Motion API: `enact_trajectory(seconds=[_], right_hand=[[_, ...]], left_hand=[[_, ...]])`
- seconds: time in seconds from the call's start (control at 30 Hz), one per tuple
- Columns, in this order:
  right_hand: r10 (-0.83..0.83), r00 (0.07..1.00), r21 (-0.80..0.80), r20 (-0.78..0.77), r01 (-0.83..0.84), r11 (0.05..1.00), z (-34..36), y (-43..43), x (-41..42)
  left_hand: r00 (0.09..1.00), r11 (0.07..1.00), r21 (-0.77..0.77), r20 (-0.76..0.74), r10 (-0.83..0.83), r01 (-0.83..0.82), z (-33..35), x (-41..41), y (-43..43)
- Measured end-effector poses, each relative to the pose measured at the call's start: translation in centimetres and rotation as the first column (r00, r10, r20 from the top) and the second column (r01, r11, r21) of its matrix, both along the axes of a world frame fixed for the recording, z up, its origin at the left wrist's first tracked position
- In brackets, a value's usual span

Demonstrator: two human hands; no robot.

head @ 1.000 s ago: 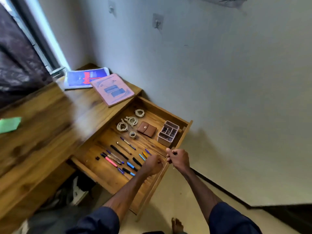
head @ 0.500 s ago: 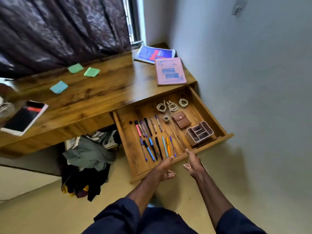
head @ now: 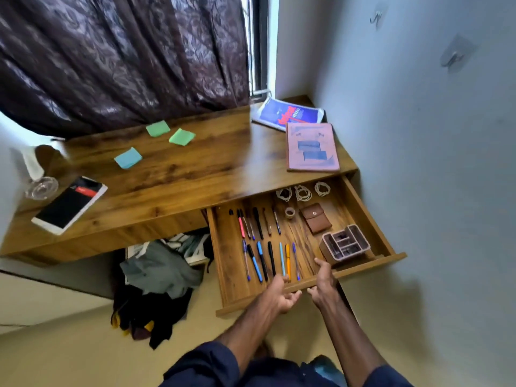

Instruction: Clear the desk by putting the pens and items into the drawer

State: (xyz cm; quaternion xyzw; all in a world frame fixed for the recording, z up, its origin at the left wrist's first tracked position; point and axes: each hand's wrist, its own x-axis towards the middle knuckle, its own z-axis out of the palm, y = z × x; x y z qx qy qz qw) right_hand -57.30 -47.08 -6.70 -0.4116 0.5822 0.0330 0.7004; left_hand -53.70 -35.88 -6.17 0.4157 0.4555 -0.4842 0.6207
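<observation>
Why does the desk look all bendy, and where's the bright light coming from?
All in the head view: the wide lens curves the desk and tilts the wall; daylight from the window beside the curtain glares on the wood; the glass at the left edge is smeared; the drawer casts a soft shadow on the floor.

The drawer (head: 363,268) stands pulled open from under the bench (head: 181,180). The left hand (head: 282,296) and right hand (head: 322,283) grip the drawer's front rail side by side. Inside the drawer lie two rows of pens (head: 258,222), a brown pouch (head: 315,217), an organiser tray (head: 344,243) in its front right corner, and coiled cords (head: 303,192) along its back.
</observation>
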Motion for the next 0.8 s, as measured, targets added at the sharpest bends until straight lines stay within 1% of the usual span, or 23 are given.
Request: enact_trajectory(seconds=[0.03,0.07,0.1,0.13,0.17,0.23,0.3,0.33,0.4,0.47,0.53,0.57,0.63,0.73,0.8], right_hand=[[-0.040,0.998,0.039,0.042,0.038,0.999,-0.6,-0.4,0.9],[-0.015,0.998,0.058,0.059,0.012,0.998,-1.6,-0.9,1.6],[-0.030,0.998,0.076,0.055,0.026,0.997,-2.5,-1.2,2.8],[-0.008,0.999,0.012,0.041,0.007,1.000,-2.9,-1.5,4.3],[-0.027,0.999,0.015,0.036,0.026,1.000,-5.2,-2.4,5.7],[0.009,1.000,0.027,0.001,-0.009,1.000,-5.5,-3.1,8.4],[0.035,0.999,0.014,0.001,-0.035,0.999,-0.8,-1.9,11.9],[0.041,0.999,0.051,0.003,-0.041,0.998,1.9,-1.3,13.0],[0.076,0.997,0.024,-0.020,-0.075,0.997,4.9,-0.9,16.0],[0.102,0.995,-0.005,-0.008,-0.102,0.995,4.4,-1.4,19.3],[0.186,0.982,0.018,0.045,-0.187,0.982,4.2,-1.8,21.9],[0.192,0.981,-0.006,0.001,-0.192,0.981,2.9,-2.0,23.6],[0.213,0.971,-0.002,-0.104,-0.215,0.977,3.4,-2.0,26.7],[0.284,0.946,-0.030,-0.156,-0.292,0.956,3.6,-2.5,30.6],[0.306,0.925,-0.038,-0.224,-0.322,0.946,3.6,-2.9,33.0]], left_hand=[[0.998,1.000,0.006,0.053,0.029,-0.030,-0.7,0.8,-0.1],[0.996,1.000,0.003,0.082,0.026,-0.026,-0.7,1.2,0.0],[0.994,1.000,-0.008,0.111,0.024,-0.023,-0.5,2.1,0.2],[0.991,0.999,-0.027,0.121,0.050,-0.047,-0.4,3.4,0.3],[0.989,0.997,-0.037,0.134,0.068,-0.064,-0.3,4.5,0.3],[0.980,0.993,-0.060,0.165,0.110,-0.102,-0.8,7.2,0.4],[0.968,0.983,-0.086,0.182,0.174,-0.161,-1.3,9.8,0.3],[0.962,0.977,-0.108,0.185,0.200,-0.182,-1.9,11.0,0.4],[0.953,0.970,-0.114,0.195,0.232,-0.213,-2.8,14.3,0.0],[0.940,0.956,-0.136,0.193,0.282,-0.259,-3.6,17.6,-0.4],[0.934,0.948,-0.143,0.182,0.308,-0.285,-3.7,20.5,-0.8],[0.930,0.943,-0.138,0.176,0.323,-0.302,-3.7,21.7,-0.9],[0.922,0.939,-0.132,0.187,0.338,-0.318,-3.5,24.2,-1.2],[0.901,0.923,-0.101,0.203,0.383,-0.370,-3.0,27.5,-2.0],[0.885,0.900,-0.060,0.165,0.435,-0.432,-3.2,29.7,-2.8]])
